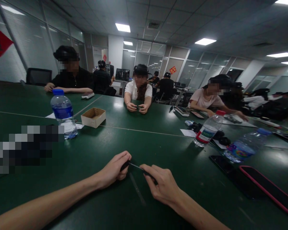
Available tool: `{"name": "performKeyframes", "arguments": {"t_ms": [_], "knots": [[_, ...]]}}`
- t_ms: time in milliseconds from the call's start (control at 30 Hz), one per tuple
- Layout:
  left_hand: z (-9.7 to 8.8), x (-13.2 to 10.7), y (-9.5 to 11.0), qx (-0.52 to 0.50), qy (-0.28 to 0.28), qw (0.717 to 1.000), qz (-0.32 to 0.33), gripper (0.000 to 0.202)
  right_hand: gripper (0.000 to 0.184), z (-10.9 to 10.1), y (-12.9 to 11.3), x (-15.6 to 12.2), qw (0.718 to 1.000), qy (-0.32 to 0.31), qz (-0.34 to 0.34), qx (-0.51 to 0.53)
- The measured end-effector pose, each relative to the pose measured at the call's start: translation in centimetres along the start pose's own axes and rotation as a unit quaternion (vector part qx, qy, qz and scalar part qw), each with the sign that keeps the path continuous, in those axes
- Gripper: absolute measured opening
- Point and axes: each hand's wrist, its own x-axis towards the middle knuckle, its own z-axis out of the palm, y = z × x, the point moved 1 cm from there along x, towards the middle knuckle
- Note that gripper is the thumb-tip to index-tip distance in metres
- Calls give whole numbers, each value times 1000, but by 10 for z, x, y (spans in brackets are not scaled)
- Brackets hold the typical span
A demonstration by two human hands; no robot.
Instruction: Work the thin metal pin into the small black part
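Left hand (116, 170) grips small black object (125, 164). Right hand (162, 183) closed round thin-shafted tool (136, 166), shaft reaching object. Box (99, 120) far left.

Left hand (116, 169) and right hand (163, 183) curl close together

Glossy dark-green tabletop (144, 140) is carrying open cream cardboard box (88, 121), blue-capped clear plastic bottle (63, 111) near box, red-capped labelled plastic bottle (207, 132); flat black phone with pinkish-red rim (273, 190) is lying rightward.
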Motion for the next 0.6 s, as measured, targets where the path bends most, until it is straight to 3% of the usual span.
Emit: {"name": "performKeyframes", "arguments": {"t_ms": [367, 600], "knots": [[-2, 2, 3, -33, 12, 999, -24, 26, 33, -3, -1, 2, 997, 70, -8, 29], [-3, 1, 2, -56, 22, 998, -21, 27, 20, -2, -2, 5, 997, 62, 5, 44]]}}
